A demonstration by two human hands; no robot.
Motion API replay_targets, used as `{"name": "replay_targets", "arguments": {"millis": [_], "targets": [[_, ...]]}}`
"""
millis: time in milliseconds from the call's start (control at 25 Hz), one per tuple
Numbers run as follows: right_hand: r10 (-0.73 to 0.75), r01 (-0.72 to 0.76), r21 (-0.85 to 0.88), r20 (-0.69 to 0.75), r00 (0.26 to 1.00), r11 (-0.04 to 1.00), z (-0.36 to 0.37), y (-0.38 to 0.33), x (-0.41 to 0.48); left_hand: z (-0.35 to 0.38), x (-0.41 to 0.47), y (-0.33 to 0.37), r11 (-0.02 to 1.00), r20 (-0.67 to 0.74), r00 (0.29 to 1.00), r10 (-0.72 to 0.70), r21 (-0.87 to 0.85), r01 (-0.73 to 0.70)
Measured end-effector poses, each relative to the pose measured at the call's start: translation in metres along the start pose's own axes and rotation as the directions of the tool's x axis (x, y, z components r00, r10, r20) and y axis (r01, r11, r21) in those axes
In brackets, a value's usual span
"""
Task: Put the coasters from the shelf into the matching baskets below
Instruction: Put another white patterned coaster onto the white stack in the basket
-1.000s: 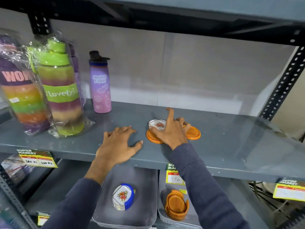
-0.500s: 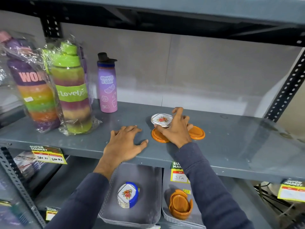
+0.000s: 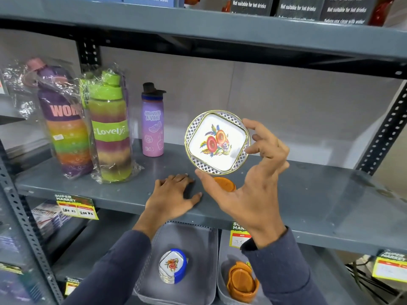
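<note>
A grey metal shelf [image 3: 308,194] is seen with two grey baskets below: the left basket [image 3: 198,234] holds a stack of floral coasters in a blue holder [image 3: 172,266], the right basket [image 3: 222,280] a stack of orange coasters [image 3: 242,280]. Three bottles stand at shelf left: one marked "WOR…" [image 3: 63,119], one marked "Lovely" [image 3: 110,133], and a purple one reading "APROVEITE A VIDA!" [image 3: 153,124]. Boxes on the top shelf [image 3: 297,7] read "Not suitable for hot drinks". Price tags [image 3: 74,208] read "SUPER MARKET". The floral coaster [image 3: 217,143] is held raised above the shelf, face to camera, pinched at its rim by the right hand [image 3: 253,183], thumb low, fingers at the right edge. It is judged light, stiff, glossy and likely slippery, possibly breakable; the rim grip suits it. The left hand [image 3: 174,198] lies flat and open on the shelf. An orange coaster [image 3: 224,183] lies on the shelf, partly hidden.
</note>
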State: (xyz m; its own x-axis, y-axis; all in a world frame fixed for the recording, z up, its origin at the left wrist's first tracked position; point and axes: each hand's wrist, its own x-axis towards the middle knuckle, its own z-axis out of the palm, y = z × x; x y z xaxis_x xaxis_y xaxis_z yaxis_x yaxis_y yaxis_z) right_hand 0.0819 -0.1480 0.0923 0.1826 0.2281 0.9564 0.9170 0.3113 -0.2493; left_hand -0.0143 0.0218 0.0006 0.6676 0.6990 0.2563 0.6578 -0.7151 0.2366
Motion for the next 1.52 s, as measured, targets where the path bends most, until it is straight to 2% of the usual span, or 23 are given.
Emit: {"name": "replay_targets", "arguments": {"millis": [120, 240, 320, 360, 400, 440, 480, 600, 760, 920, 1080, 1280, 1520], "targets": [[0.011, -0.011, 0.038, 0.018, 1.000, 0.999, -0.005, -0.008, -0.003, -0.001, -0.002, 0.001, 0.999, -0.009, 1.000, -0.029, -0.019, 0.029], [0.110, -0.117, 0.124, 0.061, 0.992, 0.985, -0.003, -0.007, -0.017, 0.002, 0.003, 0.000, 1.000, 0.009, 1.000, -0.008, 0.004, 0.008], [0.175, -0.200, 0.239, 0.122, 0.977, 0.950, 0.003, -0.006, -0.042, -0.003, 0.002, -0.007, 0.988, 0.083, 0.996, -0.030, -0.148, 0.042], [0.199, -0.238, 0.285, 0.162, 0.967, 0.928, 0.006, -0.005, -0.062, -0.002, -0.001, -0.013, 0.979, 0.062, 0.998, -0.032, -0.199, 0.044], [0.225, -0.281, 0.313, 0.203, 0.953, 0.907, 0.010, -0.004, -0.084, 0.001, -0.003, -0.019, 0.989, 0.047, 0.999, -0.015, -0.143, 0.022], [0.254, -0.326, 0.311, 0.249, 0.935, 0.893, 0.014, -0.002, -0.108, 0.002, -0.004, -0.017, 0.984, 0.040, 0.999, 0.004, -0.180, 0.004], [0.296, -0.385, 0.286, 0.308, 0.904, 0.878, 0.020, -0.001, -0.136, 0.002, -0.004, -0.014, 0.986, 0.055, 0.998, -0.010, -0.163, 0.018], [0.430, -0.547, 0.166, 0.449, 0.783, 0.821, 0.045, 0.010, -0.214, 0.006, 0.004, -0.013, 0.998, -0.047, 0.999, 0.017, -0.055, -0.019], [0.585, -0.674, -0.087, 0.585, 0.561, 0.733, 0.099, 0.035, -0.283, 0.012, 0.009, -0.020, 0.998, -0.072, 0.997, 0.021, -0.059, -0.025], [0.634, -0.616, -0.366, 0.716, 0.292, 0.698, 0.151, 0.060, -0.325, 0.015, 0.011, -0.022, 0.996, -0.086, 0.996, 0.014, -0.087, -0.021], [0.682, -0.546, -0.516, 0.716, 0.149, 0.660, 0.187, 0.071, -0.333, 0.015, 0.013, -0.025, 0.995, -0.095, 0.995, 0.020, -0.093, -0.029], [0.672, -0.337, -0.613, 0.735, 0.087, 0.714, 0.203, 0.072, -0.341, 0.015, 0.014, -0.023, 0.994, -0.111, 0.994, 0.023, -0.103, -0.034], [0.626, -0.181, -0.603, 0.770, 0.122, 0.777, 0.202, 0.076, -0.341, 0.015, 0.013, -0.022, 0.994, -0.107, 0.994, 0.029, -0.100, -0.040]]}}
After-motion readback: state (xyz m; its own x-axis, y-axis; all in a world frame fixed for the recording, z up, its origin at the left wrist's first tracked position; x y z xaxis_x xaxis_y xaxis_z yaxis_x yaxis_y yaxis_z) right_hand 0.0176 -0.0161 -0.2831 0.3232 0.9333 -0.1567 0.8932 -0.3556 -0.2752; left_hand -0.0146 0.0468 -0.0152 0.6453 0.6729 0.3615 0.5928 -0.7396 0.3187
